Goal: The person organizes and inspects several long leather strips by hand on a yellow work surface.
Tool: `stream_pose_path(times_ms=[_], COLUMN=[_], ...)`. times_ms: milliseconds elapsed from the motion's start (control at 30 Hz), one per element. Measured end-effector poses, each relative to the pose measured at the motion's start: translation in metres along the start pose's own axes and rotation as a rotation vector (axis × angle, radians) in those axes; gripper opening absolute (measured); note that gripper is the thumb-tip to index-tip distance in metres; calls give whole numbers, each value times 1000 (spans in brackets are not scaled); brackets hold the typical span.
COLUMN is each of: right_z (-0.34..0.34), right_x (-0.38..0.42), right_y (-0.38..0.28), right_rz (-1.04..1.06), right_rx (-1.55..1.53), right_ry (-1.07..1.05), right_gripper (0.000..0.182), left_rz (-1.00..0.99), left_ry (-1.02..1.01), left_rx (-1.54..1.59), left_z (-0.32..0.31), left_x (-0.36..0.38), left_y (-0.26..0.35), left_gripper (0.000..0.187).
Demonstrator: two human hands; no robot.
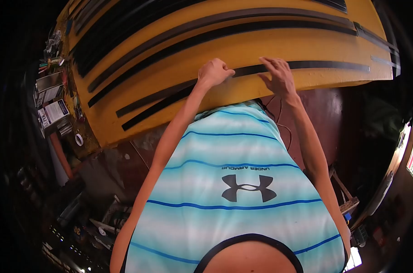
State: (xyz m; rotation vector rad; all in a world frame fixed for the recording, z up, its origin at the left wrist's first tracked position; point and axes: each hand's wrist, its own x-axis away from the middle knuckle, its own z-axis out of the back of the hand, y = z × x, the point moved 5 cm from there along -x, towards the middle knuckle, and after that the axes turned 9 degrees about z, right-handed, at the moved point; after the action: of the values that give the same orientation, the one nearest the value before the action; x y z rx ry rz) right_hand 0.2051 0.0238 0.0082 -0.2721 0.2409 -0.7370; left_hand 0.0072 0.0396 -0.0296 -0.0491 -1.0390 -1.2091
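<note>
Long dark strips lie across a yellow table (324, 45). My left hand (214, 73) is closed, fingers curled together, over the nearest black strip (324, 65); whatever is between its fingertips is too small or hidden to name. To the right, my right hand (280, 77) is open above the same strip, thumb apart from the fingers, holding nothing visible. A shorter grey strip (147, 101) lies at the left, beside the black strip's left end. Farther back are another black strip (261, 25) and a grey-brown strip (170, 38).
Boxes or booklets (53, 113) and a roll of tape (79, 139) are at the left edge. A flat metal piece (381, 60) lies at the table's right end. Cords hang below the front edge, near a dark red surface (324, 113).
</note>
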Motion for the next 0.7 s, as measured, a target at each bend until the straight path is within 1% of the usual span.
stream_pose_path(times_ms=[33, 67, 100, 167, 200, 267, 400, 500, 700], right_z=[3, -7, -20, -30, -29, -23, -16, -13, -7], right_x=[-2, -14, -32, -38, -41, -30, -29, -26, -6], right_y=[0, -16, -42, -39, -35, -25, -15, -7, 20], right_rz=[-4, 91, 136, 163, 162, 176, 194, 180, 142], right_rx=[9, 13, -54, -43, -33, -32, -36, -53, -36], right_ry=[2, 35, 54, 8, 14, -57, -35, -60, -106], right_gripper=[62, 57, 49, 40, 40, 36, 38, 40, 43], left_rz=[1, 4, 36, 61, 55, 34, 43, 45, 67], left_ry=[-15, -31, -17, -68, -73, -101, -106, -113, -140], left_rx=[32, 65, 19, 95, 87, 127, 179, 182, 129], left_z=[2, 3, 17, 13, 17, 4, 7, 9, 11], left_x=[0, -1, 12, 12, 10, 10, 11, 12, 18], left_y=[-1, -3, -18, -16, -17, -10, -13, -17, -12], left_gripper=[33, 33, 33, 30, 34, 33, 29, 29, 31])
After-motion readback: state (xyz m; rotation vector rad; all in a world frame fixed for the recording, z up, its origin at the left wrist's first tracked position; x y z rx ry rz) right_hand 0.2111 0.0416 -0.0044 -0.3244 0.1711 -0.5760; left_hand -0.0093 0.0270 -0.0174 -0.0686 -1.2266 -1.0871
